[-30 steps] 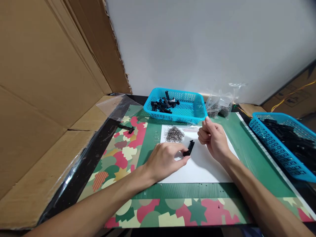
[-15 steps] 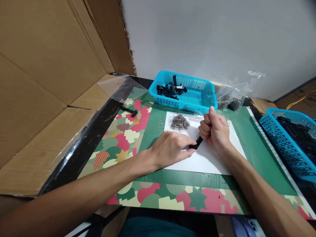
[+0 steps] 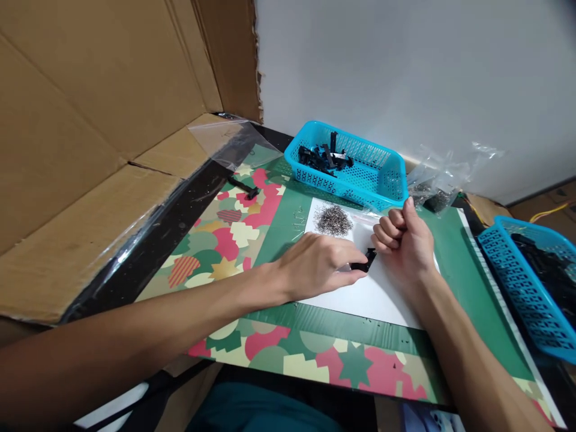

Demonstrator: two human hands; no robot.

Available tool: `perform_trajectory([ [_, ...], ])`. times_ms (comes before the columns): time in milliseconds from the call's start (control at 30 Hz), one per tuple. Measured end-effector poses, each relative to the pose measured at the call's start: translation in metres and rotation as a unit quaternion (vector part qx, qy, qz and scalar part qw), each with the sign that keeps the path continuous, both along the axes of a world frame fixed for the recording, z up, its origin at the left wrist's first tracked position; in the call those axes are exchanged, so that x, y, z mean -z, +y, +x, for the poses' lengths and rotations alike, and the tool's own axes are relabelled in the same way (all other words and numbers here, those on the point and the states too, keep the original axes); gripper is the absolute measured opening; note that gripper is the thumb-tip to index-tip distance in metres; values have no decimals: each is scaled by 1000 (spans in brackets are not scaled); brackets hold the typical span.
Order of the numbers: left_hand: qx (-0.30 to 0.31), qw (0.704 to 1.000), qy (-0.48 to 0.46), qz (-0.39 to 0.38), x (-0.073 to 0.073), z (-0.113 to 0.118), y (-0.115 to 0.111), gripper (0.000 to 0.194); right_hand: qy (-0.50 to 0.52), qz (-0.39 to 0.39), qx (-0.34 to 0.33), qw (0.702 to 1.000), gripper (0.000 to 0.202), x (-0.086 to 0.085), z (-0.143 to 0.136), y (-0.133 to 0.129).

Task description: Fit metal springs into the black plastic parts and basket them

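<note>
My left hand (image 3: 321, 267) pinches a small black plastic part (image 3: 365, 261) between thumb and fingertips, just above a white sheet of paper (image 3: 360, 300). The part's upper end points towards my other hand. Close by on the right, my right hand (image 3: 405, 237) is closed in a fist with the thumb up, apart from the black part by a small gap. Whatever its curled fingers hold, if anything, is hidden. A pile of tiny metal pieces (image 3: 333, 221) lies on the paper beyond my left hand.
A blue basket (image 3: 382, 195) with black parts stands at the back. Another blue basket (image 3: 517, 282) of black parts is at right. Clear bags (image 3: 438, 186) stand by the wall. A long black part (image 3: 244, 187) lies on the patterned mat (image 3: 229, 240); cardboard (image 3: 90, 240) borders the left.
My right fist has come away from the black part, which now sits in my left fingers with its upper end exposed. The camera view has shifted and tilted slightly.
</note>
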State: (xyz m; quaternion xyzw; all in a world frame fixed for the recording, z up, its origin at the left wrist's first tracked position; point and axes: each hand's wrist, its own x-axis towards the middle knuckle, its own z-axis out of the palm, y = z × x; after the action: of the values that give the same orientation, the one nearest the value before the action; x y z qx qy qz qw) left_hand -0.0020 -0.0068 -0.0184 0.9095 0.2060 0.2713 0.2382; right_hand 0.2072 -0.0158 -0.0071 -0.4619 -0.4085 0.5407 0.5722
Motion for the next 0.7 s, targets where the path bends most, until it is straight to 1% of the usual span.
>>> perform_trajectory([
  [167, -4, 1000, -8, 24, -2, 0, -2, 23, 38, 7, 11, 999, 73, 3, 1, 1],
  [267, -6, 999, -3, 51, 0, 1, -1, 23, 59, 1, 23, 998, 74, 4, -2, 0],
  [433, -2, 997, 5, 78, 3, 1, 0, 23, 85, 8, 18, 996, 72, 5, -6, -1],
  [533, -1, 997, 5, 80, 3, 1, 0, 21, 86, 13, 26, 996, 71, 6, -7, -1],
  [700, 3, 997, 19, 80, 2, 0, 2, 20, 54, 20, 52, 997, 71, 8, -11, 1],
])
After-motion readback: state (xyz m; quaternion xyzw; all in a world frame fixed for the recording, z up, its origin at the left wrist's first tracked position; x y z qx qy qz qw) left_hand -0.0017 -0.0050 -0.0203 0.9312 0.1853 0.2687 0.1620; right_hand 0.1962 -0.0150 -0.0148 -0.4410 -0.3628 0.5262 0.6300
